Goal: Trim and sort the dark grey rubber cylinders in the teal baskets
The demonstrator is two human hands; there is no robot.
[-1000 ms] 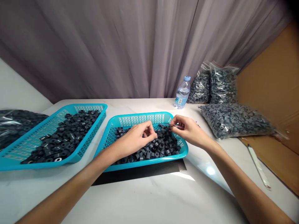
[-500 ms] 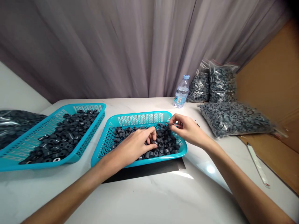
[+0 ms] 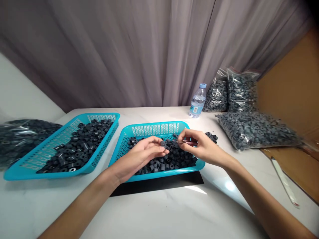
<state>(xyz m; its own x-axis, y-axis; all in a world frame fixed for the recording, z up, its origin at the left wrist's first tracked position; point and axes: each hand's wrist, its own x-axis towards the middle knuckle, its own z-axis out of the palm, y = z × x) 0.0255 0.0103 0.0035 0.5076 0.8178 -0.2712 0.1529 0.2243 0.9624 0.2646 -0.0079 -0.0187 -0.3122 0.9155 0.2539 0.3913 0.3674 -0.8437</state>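
Between the thumb and fingers of my left hand (image 3: 147, 151) is a small dark ring-shaped part (image 3: 163, 143), held up over the middle turquoise basket (image 3: 157, 175). My right hand (image 3: 196, 144) pinches a thin pointed metal tool (image 3: 183, 142), which looks like tweezers or a slim blade; its tip points left, toward the part. A short gap seems to lie between tip and part. Many like dark grey parts (image 3: 171, 161) fill the basket below both hands. Some of them are hidden by my left hand.
A second turquoise basket (image 3: 93, 162) of the same parts stands at left, beside a filled plastic bag (image 3: 27, 136). More filled bags (image 3: 256, 131) lie at right, near a water bottle (image 3: 198, 101). A long white-handled tool (image 3: 284, 181) rests beside cardboard (image 3: 299, 172). Loose parts (image 3: 211, 136) lie behind my right hand.
My left hand has risen from among the parts and turned, now with one dark part in its fingers. The right hand keeps the metal tool close by. The whole view has shifted slightly.
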